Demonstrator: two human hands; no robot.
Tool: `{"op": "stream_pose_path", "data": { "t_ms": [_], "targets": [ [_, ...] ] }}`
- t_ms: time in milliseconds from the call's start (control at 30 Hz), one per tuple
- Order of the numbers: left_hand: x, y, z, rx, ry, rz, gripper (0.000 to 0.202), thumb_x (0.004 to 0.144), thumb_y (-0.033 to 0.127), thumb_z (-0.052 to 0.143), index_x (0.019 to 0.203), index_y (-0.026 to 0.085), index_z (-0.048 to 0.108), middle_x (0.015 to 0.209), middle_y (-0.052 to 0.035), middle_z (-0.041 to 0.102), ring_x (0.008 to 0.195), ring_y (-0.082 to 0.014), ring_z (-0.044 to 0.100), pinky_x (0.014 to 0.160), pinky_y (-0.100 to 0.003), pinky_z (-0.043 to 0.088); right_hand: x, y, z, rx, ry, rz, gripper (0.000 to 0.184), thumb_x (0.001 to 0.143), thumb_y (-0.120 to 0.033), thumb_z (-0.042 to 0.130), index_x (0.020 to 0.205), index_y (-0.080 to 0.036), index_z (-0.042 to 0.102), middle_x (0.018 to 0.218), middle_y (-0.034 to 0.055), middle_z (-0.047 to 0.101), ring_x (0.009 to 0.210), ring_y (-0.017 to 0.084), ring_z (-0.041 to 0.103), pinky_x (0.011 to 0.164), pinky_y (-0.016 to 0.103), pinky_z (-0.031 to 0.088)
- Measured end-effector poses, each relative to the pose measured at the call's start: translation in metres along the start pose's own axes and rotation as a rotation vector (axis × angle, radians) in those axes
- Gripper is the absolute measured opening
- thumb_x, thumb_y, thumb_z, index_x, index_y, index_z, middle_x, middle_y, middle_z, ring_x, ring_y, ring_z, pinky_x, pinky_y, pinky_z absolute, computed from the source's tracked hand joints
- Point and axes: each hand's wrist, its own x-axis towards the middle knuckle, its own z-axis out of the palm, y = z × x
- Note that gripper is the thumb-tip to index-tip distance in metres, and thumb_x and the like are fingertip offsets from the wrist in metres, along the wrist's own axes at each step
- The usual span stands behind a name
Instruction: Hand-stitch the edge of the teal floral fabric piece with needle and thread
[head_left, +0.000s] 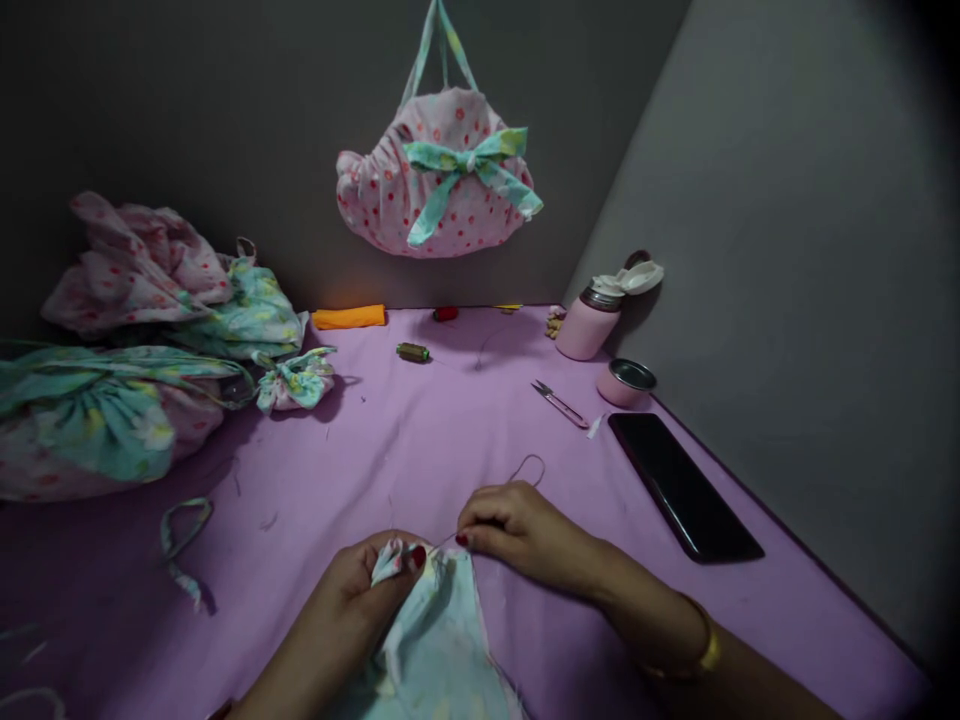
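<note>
A pale green patterned cloth (442,625) hangs from my left hand (367,585), its gathered top edge pinched between thumb and fingers near the front of the table. Just to the right, my right hand (517,530) is closed in a pinch on a thread (444,542) that runs from the cloth's edge. A loop of thread curls up beyond the right knuckles. Whether a needle is between the right fingertips cannot be made out. The lower part of the cloth drops out of view at the bottom.
Fabric pouches (142,420) are heaped at the left, with a cord (180,545) nearer. Thread snips (561,404), a black phone (682,485), a pink flask (589,325) and its cup (627,382) lie right. A green spool (413,352) lies behind; a dotted bag (450,190) hangs above.
</note>
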Motion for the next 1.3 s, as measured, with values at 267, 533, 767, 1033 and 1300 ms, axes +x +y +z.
{"op": "stream_pose_path", "data": {
  "t_ms": [267, 533, 767, 1033, 1300],
  "targets": [
    [0.001, -0.004, -0.001, 0.018, 0.027, 0.005, 0.039, 0.072, 0.053, 0.064, 0.071, 0.015, 0.06, 0.057, 0.004, 0.046, 0.049, -0.0091, 0.037, 0.047, -0.022, 0.03, -0.001, 0.028, -0.031, 0.305, 0.529, 0.161, 0.02, 0.081, -0.034, 0.057, 0.071, -0.016, 0.058, 0.063, -0.0017, 0.05, 0.058, 0.011, 0.048, 0.056, 0.024, 0.039],
    [0.001, -0.003, -0.002, 0.008, 0.015, 0.051, 0.032, 0.073, 0.047, 0.065, 0.072, 0.016, 0.061, 0.058, 0.0034, 0.048, 0.051, -0.0104, 0.038, 0.05, -0.023, 0.031, -0.003, 0.0, 0.005, 0.218, 0.238, 0.207, 0.027, 0.078, -0.03, 0.063, 0.103, -0.019, 0.065, 0.053, -0.0078, 0.034, 0.047, 0.008, 0.03, 0.044, 0.021, 0.026],
    [0.002, -0.004, -0.002, 0.061, 0.089, 0.069, 0.036, 0.071, 0.049, 0.067, 0.061, 0.017, 0.053, 0.052, 0.007, 0.036, 0.048, -0.009, 0.027, 0.045, -0.022, 0.021, -0.003, -0.011, 0.017, 0.204, 0.03, 0.17, 0.013, 0.08, -0.018, 0.058, 0.067, -0.015, 0.062, 0.053, -0.0056, 0.042, 0.05, 0.007, 0.033, 0.045, 0.02, 0.025],
    [0.001, -0.002, -0.001, -0.06, 0.073, 0.006, 0.032, 0.071, 0.046, 0.068, 0.067, 0.016, 0.055, 0.056, 0.0056, 0.04, 0.05, -0.0092, 0.032, 0.047, -0.022, 0.026, -0.008, -0.013, 0.014, 0.038, 0.247, 0.086, 0.01, 0.09, -0.019, 0.043, 0.084, -0.02, 0.051, 0.063, -0.0044, 0.046, 0.055, 0.01, 0.041, 0.051, 0.022, 0.033],
    [0.0, 0.001, 0.0, -0.098, 0.081, 0.043, 0.025, 0.073, 0.041, 0.068, 0.073, 0.016, 0.064, 0.062, 0.0016, 0.052, 0.056, -0.0119, 0.043, 0.053, -0.022, 0.034, -0.015, -0.015, 0.018, -0.064, 0.157, 0.045, 0.018, 0.088, -0.021, 0.05, 0.089, -0.024, 0.069, 0.079, -0.0007, 0.07, 0.07, 0.014, 0.063, 0.062, 0.024, 0.044]
  ]
}}
